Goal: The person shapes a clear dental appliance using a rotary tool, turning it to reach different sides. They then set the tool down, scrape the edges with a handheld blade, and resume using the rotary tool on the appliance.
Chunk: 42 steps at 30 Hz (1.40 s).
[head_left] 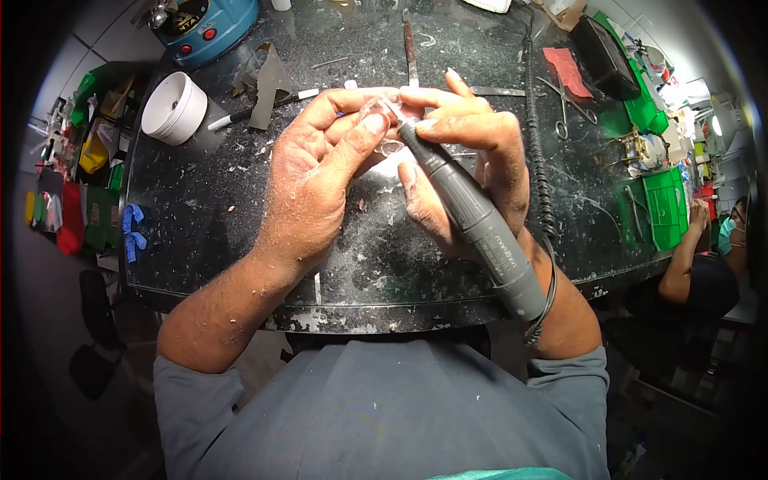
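My left hand pinches a small clear plastic piece between thumb and fingers; its full shape is partly covered by the fingers. My right hand is wrapped around a dark grey rotary handpiece, held slanting with its tip up and to the left. That tip meets or nearly meets the clear piece; contact is hard to make out. Pale dust covers both hands. From the handpiece's rear end, a thin black cable loops beside my right forearm.
On the dusty black table are a white tub, a blue machine, a marker, a wooden-handled knife, scissor-handled pliers and a red sheet. A coiled cord runs right of my hand. Another person sits at right.
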### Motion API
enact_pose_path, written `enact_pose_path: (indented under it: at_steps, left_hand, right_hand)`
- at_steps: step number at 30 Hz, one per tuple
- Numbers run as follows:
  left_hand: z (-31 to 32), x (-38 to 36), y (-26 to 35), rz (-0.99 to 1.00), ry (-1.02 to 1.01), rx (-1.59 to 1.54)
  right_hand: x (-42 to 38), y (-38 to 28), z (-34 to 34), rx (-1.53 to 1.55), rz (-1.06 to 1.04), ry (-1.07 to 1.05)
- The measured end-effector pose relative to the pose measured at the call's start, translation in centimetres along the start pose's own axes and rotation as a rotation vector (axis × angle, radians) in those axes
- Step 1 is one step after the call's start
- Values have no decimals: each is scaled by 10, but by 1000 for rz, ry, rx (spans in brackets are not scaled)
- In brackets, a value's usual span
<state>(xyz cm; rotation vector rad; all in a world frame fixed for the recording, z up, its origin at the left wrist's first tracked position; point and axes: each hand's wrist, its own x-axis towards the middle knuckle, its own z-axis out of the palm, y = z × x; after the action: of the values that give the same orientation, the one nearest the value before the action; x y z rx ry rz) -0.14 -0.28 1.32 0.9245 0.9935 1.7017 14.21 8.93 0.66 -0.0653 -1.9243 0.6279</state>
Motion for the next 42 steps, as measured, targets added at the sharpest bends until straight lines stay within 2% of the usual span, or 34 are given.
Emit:
enact_pose_path:
  at_steps: [6,8,20,42]
  left_hand:
    - [2,-1,3,-61,-17,20]
    - [2,-1,2,-57,-57,-75]
    - [-1,-1,1,-82,-64,50]
    - [-2,1,-3,-35,-29,-1]
  right_hand:
    - [-3,4,0,-28,-7,0]
    - [0,0,-4,-59,-45,-134]
    - [-1,-2,-4,-45,-13,-93]
    - [-1,-2,-1,-4,-34,-115]
